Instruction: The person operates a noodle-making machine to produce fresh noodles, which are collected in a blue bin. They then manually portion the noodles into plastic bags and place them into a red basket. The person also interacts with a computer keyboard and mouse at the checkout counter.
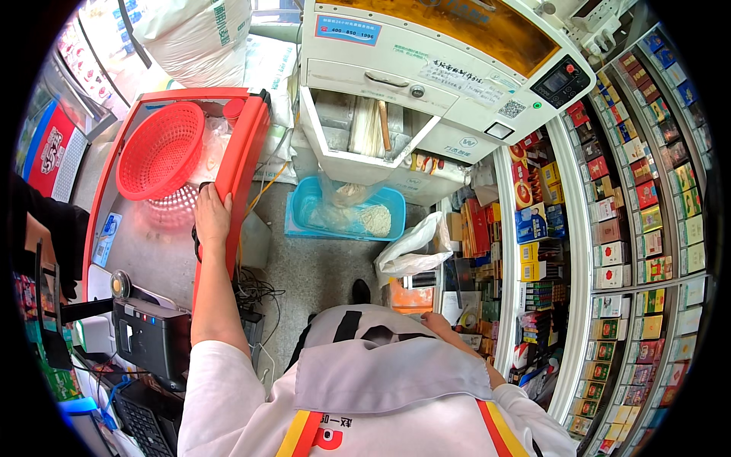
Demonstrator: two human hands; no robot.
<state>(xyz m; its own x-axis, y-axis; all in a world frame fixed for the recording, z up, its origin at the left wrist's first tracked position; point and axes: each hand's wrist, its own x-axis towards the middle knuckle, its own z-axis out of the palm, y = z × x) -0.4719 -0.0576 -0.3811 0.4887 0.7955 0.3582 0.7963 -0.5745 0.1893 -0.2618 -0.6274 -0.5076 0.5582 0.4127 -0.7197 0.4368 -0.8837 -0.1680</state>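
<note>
My left hand [212, 214] lies on the inner red edge of a glass-topped counter [231, 171]. A dark strap or handle shows beside its fingertips and wrist; whether my fingers grip it is unclear. My right hand [437, 321] is low beside my grey apron [388, 377], partly hidden, near an orange box [410, 297]. Ahead stands a white noodle machine [388, 80], with noodles [368, 125] and a wooden stick [384, 127] in its open compartment. Below it, a blue plastic tub [394, 197] holds a plastic bag [331, 211] and a pale noodle heap [376, 220].
A red plastic basket [163, 151] sits on the counter, with a black printer-like device [151, 337] nearer me. Cables [257, 291] lie on the floor. White sacks [194, 40] stand behind; a white bag [414, 257] stands right. Shelves [585, 228] hold boxes. Another person's arm [40, 234] shows left.
</note>
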